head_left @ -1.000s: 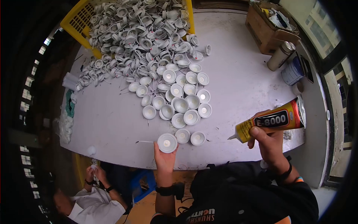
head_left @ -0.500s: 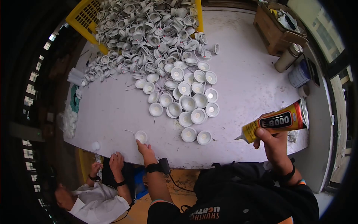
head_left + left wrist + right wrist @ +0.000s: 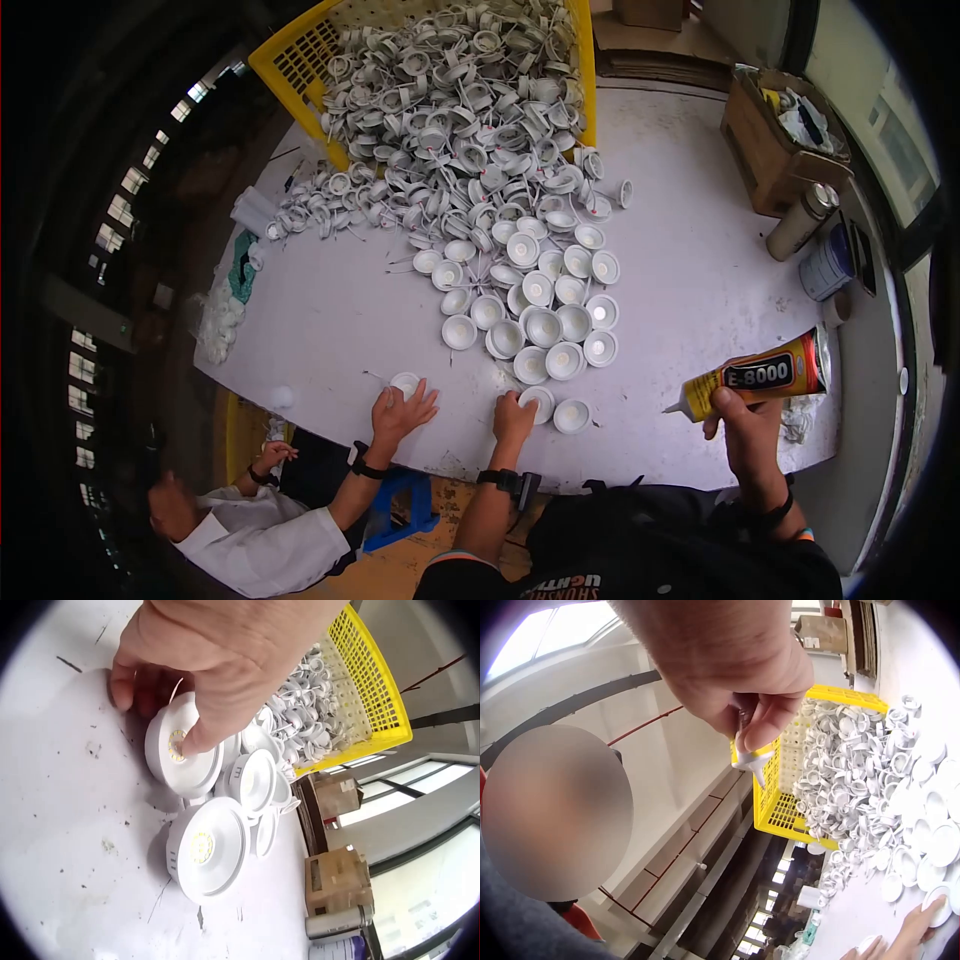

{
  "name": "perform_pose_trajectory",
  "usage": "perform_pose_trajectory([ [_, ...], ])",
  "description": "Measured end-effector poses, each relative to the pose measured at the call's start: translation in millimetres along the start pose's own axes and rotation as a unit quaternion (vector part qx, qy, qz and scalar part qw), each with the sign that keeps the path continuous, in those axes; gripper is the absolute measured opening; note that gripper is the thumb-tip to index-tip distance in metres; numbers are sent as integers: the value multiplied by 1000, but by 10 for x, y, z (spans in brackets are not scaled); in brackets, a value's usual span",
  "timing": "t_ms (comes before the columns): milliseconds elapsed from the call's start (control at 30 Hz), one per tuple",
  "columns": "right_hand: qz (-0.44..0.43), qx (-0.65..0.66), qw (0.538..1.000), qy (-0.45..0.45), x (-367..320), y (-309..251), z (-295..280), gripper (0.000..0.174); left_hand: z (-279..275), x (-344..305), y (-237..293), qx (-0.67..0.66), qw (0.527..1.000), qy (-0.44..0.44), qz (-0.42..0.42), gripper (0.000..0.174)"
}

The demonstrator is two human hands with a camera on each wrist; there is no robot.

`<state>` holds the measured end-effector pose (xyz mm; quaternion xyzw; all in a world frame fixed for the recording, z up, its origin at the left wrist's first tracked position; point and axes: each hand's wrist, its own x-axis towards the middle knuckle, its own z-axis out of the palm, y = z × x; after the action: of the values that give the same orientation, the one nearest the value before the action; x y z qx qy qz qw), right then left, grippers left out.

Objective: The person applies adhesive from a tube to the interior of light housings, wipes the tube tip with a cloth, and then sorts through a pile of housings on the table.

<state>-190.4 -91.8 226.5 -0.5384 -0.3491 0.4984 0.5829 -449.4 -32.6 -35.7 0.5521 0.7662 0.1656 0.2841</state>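
My left hand [image 3: 512,420] is at the left one of two round white lamp fittings [image 3: 537,405] near the table's front edge. In the left wrist view the thumb lies inside the cup of a fitting [image 3: 169,750] and the fingers curl behind its rim, so the left hand [image 3: 217,660] grips it. The other fitting [image 3: 572,416] of the pair sits just to its right. My right hand [image 3: 745,430] holds a yellow and black E-8000 glue tube [image 3: 765,376] above the table, nozzle pointing left; the right wrist view shows its nozzle [image 3: 756,763] below the fingers.
Behind lie more fittings [image 3: 540,327], heaped up to a yellow crate [image 3: 590,90]. Another person's hand [image 3: 400,412] touches a fitting [image 3: 405,383] at the left front. A cardboard box [image 3: 765,150], a metal can [image 3: 800,222] and a blue-white tub [image 3: 826,264] stand at the right.
My left hand set a fitting down at the left front, let it go and came back right to another one. The other person's hand has reached that set-down fitting. The right hand still holds the tube.
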Motion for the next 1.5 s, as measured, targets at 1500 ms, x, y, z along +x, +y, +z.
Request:
perform_pose_trajectory([
  [1500,-108,-90,982,-127,-226,-232,132,27,-1215,-1466,1598,-719,452,-525,-52,64],
])
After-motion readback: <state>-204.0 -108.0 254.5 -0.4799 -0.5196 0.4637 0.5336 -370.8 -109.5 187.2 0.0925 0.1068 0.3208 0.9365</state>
